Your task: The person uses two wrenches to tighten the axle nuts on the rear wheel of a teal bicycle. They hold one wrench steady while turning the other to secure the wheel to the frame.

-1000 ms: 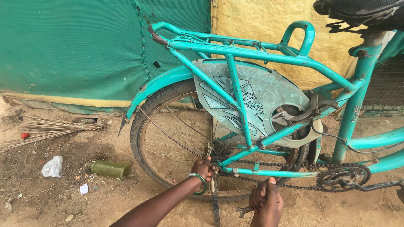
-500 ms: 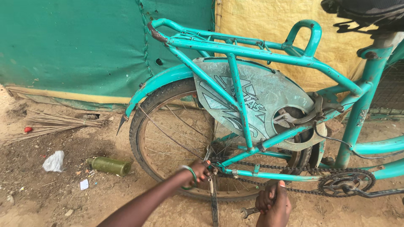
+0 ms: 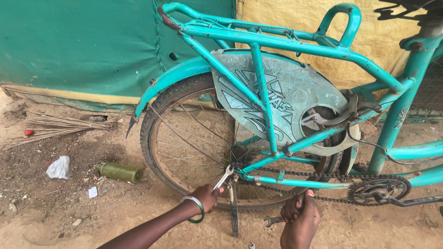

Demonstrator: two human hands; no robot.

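A teal bicycle (image 3: 295, 39) stands on dirt, its rear wheel (image 3: 194, 143) in the middle of the view. My left hand (image 3: 205, 196), with a green bangle on the wrist, grips a silver spanner (image 3: 224, 176) whose jaw sits at the rear axle nut. Lower right, my right hand (image 3: 301, 216) is closed around a thin dark tool that points up toward the chain (image 3: 300, 175) and lower frame tube. A second spanner (image 3: 273, 221) lies on the ground just left of that hand. The kickstand (image 3: 234, 212) drops between my hands.
A green bottle (image 3: 119, 172), a crumpled white bag (image 3: 58, 167) and a twig broom (image 3: 55, 127) lie on the dirt at left. A green tarp (image 3: 78, 46) and a yellow tarp (image 3: 392, 41) hang behind. The crank and chainring (image 3: 378, 190) are at right.
The view has shifted closer and lower. My left hand has slid down from the axle area to the spanner's handle end; my right hand has stayed low by the chain.
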